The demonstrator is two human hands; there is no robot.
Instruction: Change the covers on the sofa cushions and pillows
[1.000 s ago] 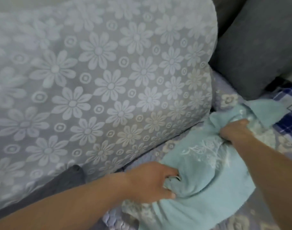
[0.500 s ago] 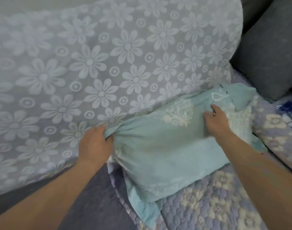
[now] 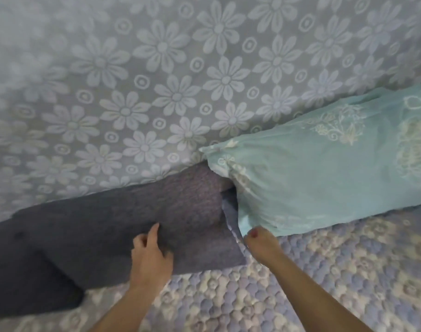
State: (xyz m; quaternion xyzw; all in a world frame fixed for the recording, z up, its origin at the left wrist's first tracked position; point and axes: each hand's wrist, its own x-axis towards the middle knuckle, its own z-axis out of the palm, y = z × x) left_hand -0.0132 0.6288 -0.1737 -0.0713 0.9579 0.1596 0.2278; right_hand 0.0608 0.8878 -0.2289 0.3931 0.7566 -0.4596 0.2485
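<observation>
A person's left hand rests with loosely curled fingers on a grey cover, gripping nothing; the right hand pinches the quilted spread's edge. Beyond, 1 teal-covered pillow leans against the flowered cushion, apparently done.

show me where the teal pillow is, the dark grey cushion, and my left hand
teal pillow (image 3: 324, 178), head view, on the middle of its plain front face.
dark grey cushion (image 3: 104, 224), head view, on its bare top surface.
left hand (image 3: 152, 257), head view, on the back of the hand.
</observation>
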